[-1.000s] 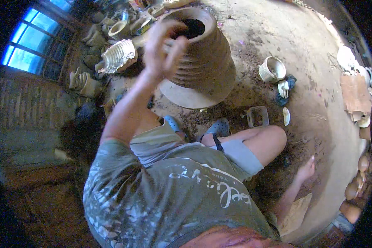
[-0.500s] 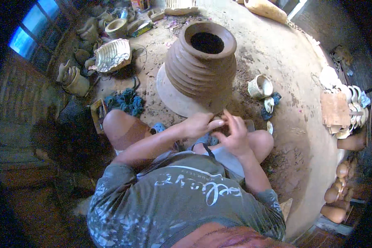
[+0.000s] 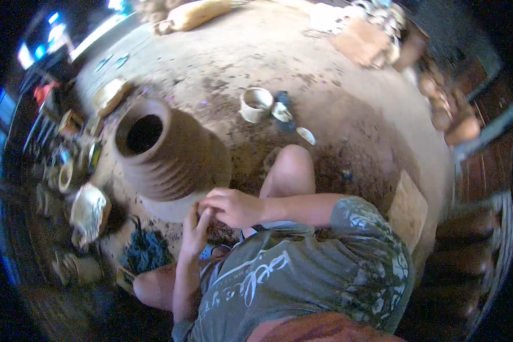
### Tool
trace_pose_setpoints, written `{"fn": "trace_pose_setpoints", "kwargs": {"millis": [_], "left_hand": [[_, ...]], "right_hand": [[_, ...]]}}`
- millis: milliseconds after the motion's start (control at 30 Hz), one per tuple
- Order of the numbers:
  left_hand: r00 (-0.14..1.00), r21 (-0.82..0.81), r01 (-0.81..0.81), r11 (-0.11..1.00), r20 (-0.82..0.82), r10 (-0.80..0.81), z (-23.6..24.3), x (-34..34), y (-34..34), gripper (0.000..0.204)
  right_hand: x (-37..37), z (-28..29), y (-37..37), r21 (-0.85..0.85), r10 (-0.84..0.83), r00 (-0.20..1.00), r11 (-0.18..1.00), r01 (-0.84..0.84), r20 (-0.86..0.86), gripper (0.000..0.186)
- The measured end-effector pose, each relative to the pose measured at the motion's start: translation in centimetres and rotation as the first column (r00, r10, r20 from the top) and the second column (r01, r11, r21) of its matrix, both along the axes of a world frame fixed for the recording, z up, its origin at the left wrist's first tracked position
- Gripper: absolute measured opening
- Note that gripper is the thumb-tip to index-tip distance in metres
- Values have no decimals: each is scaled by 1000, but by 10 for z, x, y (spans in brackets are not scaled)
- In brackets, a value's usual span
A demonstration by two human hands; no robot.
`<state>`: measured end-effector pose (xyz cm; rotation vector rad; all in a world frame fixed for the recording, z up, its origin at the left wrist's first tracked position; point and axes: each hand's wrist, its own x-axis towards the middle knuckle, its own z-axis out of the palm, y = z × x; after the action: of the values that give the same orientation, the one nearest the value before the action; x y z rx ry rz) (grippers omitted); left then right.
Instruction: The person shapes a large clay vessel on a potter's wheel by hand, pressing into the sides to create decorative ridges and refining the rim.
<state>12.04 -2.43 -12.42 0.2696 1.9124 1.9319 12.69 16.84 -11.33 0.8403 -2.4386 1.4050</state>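
A large brown clay pot (image 3: pixel 179 151) with ridged walls and a wide round mouth stands to the left ahead of me, on a pale round base (image 3: pixel 168 210). Close to its foot my two hands meet above my lap. The left hand (image 3: pixel 195 231) points up, its thumb and fingers pressed together. Over its fingertips bends my right hand (image 3: pixel 233 206), with curled fingers. Whatever they pinch between them, if anything, is hidden by the fingers and blurred.
A pale bucket-like pot (image 3: pixel 255 106) stands beyond my knee, beside a dark blue cloth (image 3: pixel 286 124) and a white shard (image 3: pixel 306 135). Dark teal netting (image 3: pixel 145 248) lies left of my legs. A flat board (image 3: pixel 407 202) lies at right; rounded clay pots (image 3: pixel 463 130) line the far right.
My view has swung to the right, so the pot appears further left. My hands stay together, the right one now bent over the left's fingertips.
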Motion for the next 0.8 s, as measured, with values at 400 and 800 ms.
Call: {"fn": "trace_pose_setpoints", "kwargs": {"millis": [400,800], "left_hand": [[900,141,-58,988,437,-10,14,-7,22,38],[695,-96,-453,886,-661,283,0,-38,-5,31]], "right_hand": [[1,8,36,318,65,910,945,76,-410,21],[-7,26,26,-135,-275,950,946,294,146,20]]}}
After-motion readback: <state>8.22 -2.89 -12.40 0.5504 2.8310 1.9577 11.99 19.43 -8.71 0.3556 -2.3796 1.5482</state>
